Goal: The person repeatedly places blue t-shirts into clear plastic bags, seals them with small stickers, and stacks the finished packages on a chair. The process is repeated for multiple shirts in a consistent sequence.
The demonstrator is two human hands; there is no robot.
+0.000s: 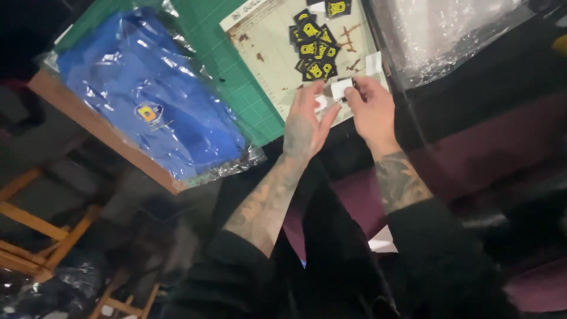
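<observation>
My left hand [307, 121] and my right hand [371, 109] meet over the near edge of a pale cutting board [266, 53]. Between their fingertips they pinch a small white backing piece [341, 88]. Just beyond the hands lies a heap of several small black patches with yellow emblems [314, 50]. One more black and yellow patch [338, 8] lies at the top edge. Both forearms are bare and tattooed, with dark sleeves pushed up.
A green cutting mat [230, 65] lies under the board. A folded blue garment in a clear plastic bag [147, 94] overhangs the table's wooden edge at left. Crinkled clear plastic [437, 35] sits at the top right. Wooden chair frames [35, 224] stand lower left.
</observation>
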